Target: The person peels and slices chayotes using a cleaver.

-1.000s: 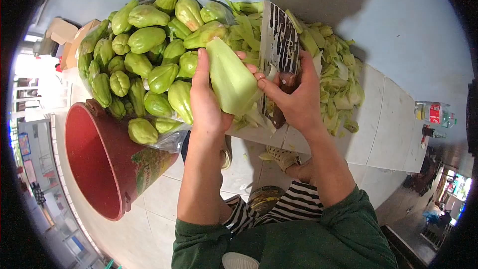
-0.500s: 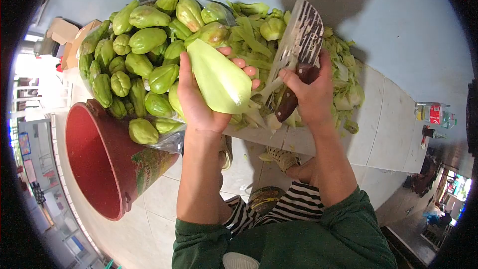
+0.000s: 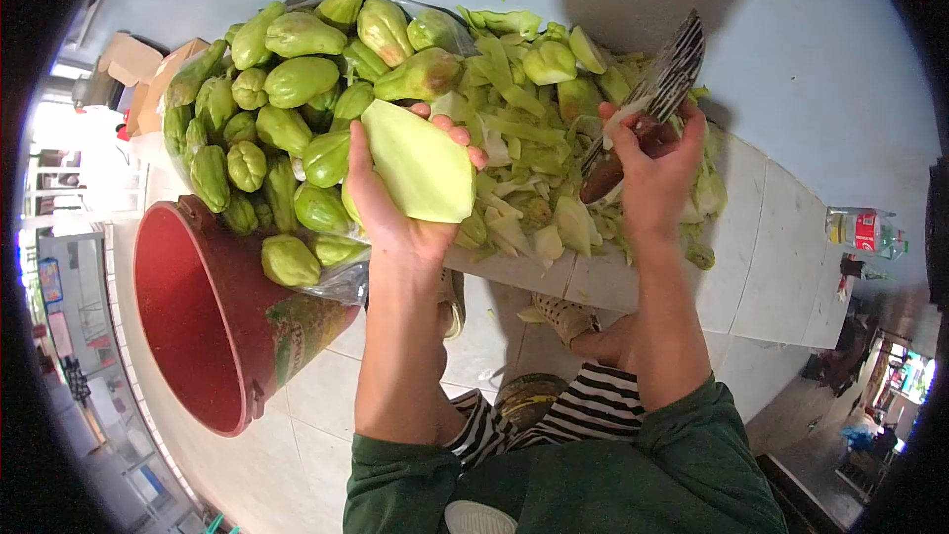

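My left hand (image 3: 397, 222) cradles a pale, peeled chayote (image 3: 417, 166) in its palm, with the fingers curled round the far side. In my right hand (image 3: 660, 178) is a peeling knife (image 3: 680, 67) with a brown wooden handle; its dark, streaked blade points up and away. A pale strip of peel clings near the base of the blade. Below the knife spreads a heap of green peelings (image 3: 524, 153). Unpeeled chayotes (image 3: 297, 82) are piled in a clear plastic bag beyond and left of my left hand.
A red bucket (image 3: 188, 326) lies tipped on its side at the left. The pale tiled ledge (image 3: 741, 247) carries the bag and peelings against a light blue wall. A plastic bottle (image 3: 868, 232) is at the far right. Cardboard boxes (image 3: 148, 69) stand behind the bag.
My right hand has moved right with the peeling knife, away from the chayote, and the blade has turned more edge-on. The chayote has tilted slightly in my left hand.
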The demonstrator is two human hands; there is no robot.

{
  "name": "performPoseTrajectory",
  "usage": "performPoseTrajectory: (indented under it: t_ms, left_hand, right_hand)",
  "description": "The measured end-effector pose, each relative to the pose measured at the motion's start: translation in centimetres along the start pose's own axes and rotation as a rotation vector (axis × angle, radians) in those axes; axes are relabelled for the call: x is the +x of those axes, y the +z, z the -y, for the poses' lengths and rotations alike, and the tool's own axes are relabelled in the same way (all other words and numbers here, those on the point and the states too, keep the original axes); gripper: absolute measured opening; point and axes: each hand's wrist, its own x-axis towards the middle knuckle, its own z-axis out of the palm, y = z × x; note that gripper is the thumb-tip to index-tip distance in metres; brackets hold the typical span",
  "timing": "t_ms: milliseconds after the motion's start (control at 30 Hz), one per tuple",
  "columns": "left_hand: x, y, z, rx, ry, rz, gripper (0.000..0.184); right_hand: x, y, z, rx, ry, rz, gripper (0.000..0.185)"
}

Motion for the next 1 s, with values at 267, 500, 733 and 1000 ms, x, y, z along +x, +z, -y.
performPoseTrajectory:
  t_ms: [267, 500, 733, 1000]
  left_hand:
    - [0.3, 1.6, 1.0, 0.616, -0.048, -0.134, 0.05]
    - [0.2, 1.0, 4.4, 1.475, 0.136, -0.021, 0.034]
    - [0.0, 2.2, 5.4, 1.34, 0.077, -0.017, 0.034]
    - [0.3, 1.1, 5.2, 1.166, 0.098, 0.009, 0.031]
  right_hand:
    - [-0.1, -0.5, 0.8, 0.435, 0.208, 0.034, 0.058]
    - [-0.8, -0.1, 1.2, 0.4, 0.303, 0.103, 0.071]
    - [-1.8, 0.8, 1.5, 0.49, 0.306, 0.194, 0.071]
    - [-1.8, 0.5, 1.5, 0.256, 0.23, 0.231, 0.063]
